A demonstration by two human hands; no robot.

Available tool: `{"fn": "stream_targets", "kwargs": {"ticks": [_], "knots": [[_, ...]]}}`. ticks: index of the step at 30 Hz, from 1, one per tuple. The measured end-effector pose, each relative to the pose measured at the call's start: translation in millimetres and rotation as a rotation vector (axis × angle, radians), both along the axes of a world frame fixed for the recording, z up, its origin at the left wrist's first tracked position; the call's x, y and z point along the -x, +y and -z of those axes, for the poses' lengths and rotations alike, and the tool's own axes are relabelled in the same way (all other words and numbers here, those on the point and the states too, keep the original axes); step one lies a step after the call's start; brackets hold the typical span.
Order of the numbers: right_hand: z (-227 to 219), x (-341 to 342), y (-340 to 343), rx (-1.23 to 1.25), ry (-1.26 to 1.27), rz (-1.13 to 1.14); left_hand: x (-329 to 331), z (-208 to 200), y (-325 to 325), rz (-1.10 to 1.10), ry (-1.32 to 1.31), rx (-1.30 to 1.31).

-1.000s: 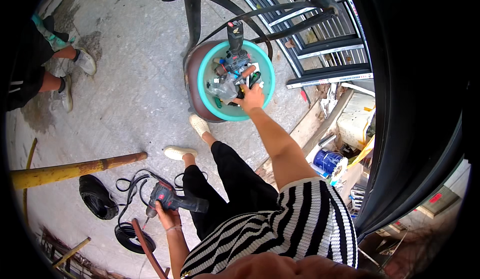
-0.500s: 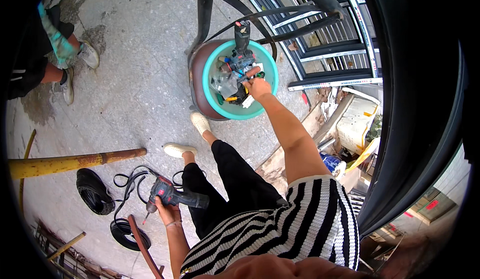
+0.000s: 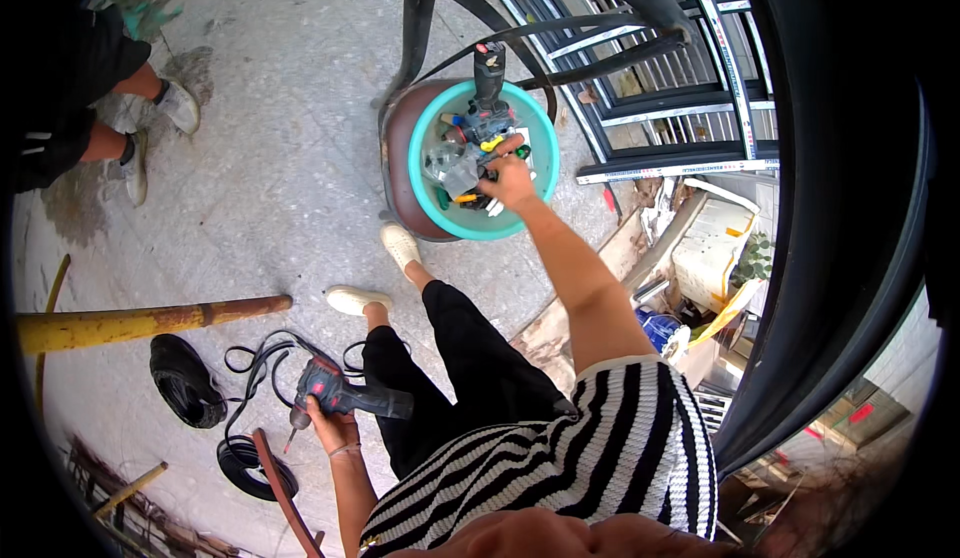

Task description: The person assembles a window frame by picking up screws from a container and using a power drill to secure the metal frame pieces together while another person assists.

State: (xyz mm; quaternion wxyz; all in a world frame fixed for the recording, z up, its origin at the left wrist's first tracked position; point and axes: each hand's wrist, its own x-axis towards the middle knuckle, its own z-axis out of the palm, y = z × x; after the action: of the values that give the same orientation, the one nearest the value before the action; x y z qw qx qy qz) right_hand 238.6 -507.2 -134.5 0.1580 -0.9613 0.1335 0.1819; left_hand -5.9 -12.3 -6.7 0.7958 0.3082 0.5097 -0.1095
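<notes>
My left hand (image 3: 330, 428) grips a dark grey and red cordless drill (image 3: 345, 393) near its chuck. A thin bit points down from the chuck, and the drill's handle points right, toward my black trousers. My right hand (image 3: 510, 183) is inside a teal plastic basin (image 3: 548, 183), over a jumble of small tools and parts. Its thumb stands apart from the fingers, and I see nothing clearly held. Near the fingers are an orange-brown handle (image 3: 510, 145) and a clear plastic bag (image 3: 455, 176). A second power tool (image 3: 488, 83) stands handle-up at the basin's far side.
The basin rests on a brown rounded seat (image 3: 398, 158) with black curved tubing (image 3: 420, 28). Dark metal frames (image 3: 680, 103) lean at the right. Black coiled cable (image 3: 185, 383) and a yellow pole (image 3: 150, 326) lie at the left. Another person's legs (image 3: 130, 118) are at upper left.
My right hand has shifted slightly left and down within the basin, its thumb now farther from the fingers. A yellow piece shows beside the handle. My left hand still holds the drill.
</notes>
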Motion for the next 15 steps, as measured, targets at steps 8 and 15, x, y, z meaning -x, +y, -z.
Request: {"fn": "stream_targets", "kwargs": {"ticks": [8,15], "knots": [[-35.8,-13.8,57.2,0.298,0.205,0.078,-4.3,-9.4,-3.4,0.014,-0.001,-0.061],[30.9,-19.2,10.3,-0.694,-0.18,0.634,-0.4,0.2,2.6,0.021,0.007,-0.024]]}}
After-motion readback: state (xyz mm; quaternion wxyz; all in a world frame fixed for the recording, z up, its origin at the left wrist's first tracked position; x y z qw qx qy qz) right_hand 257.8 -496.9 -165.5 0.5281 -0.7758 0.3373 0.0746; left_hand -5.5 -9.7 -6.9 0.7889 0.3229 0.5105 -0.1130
